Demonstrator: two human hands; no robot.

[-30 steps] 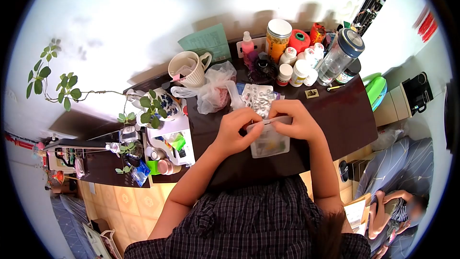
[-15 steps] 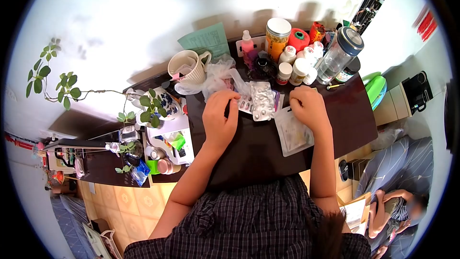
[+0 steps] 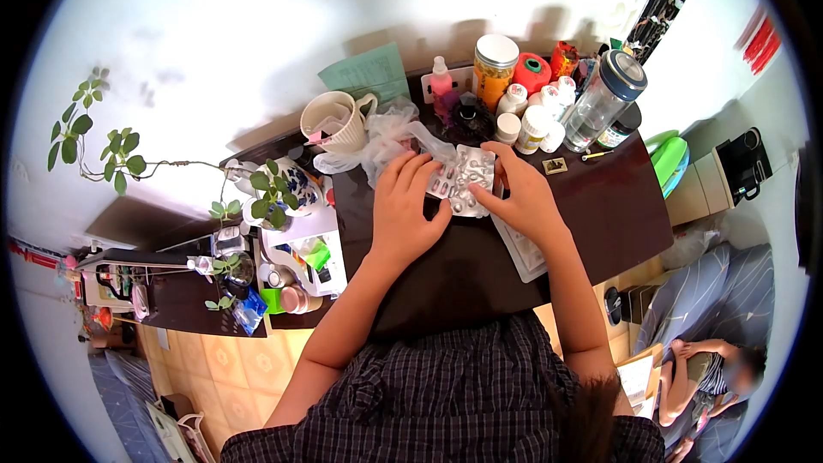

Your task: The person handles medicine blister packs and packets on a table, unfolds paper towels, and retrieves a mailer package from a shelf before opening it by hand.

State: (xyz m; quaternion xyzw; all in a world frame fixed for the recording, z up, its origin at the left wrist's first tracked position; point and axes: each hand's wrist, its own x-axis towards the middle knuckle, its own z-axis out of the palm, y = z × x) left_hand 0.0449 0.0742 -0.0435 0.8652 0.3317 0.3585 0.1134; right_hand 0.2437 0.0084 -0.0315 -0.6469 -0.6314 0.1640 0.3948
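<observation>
Silver blister packs lie on the dark desk between my hands. My left hand is at their left edge, its fingers spread and nothing visible in its grasp. My right hand has its thumb and fingers at the right edge of the packs, pinching them. Under my right hand and wrist, a clear plastic pouch lies partly hidden. A crumpled translucent bag sits just beyond my left fingers.
A cream mug, white pill bottles, an orange jar and a glass flask stand at the back. A trailing plant is at the left. Another person sits at the lower right.
The pouch, earlier between both hands, now lies to the right, partly under my right hand. Both hands have come to the blister packs, and the right has taken hold of their edge.
</observation>
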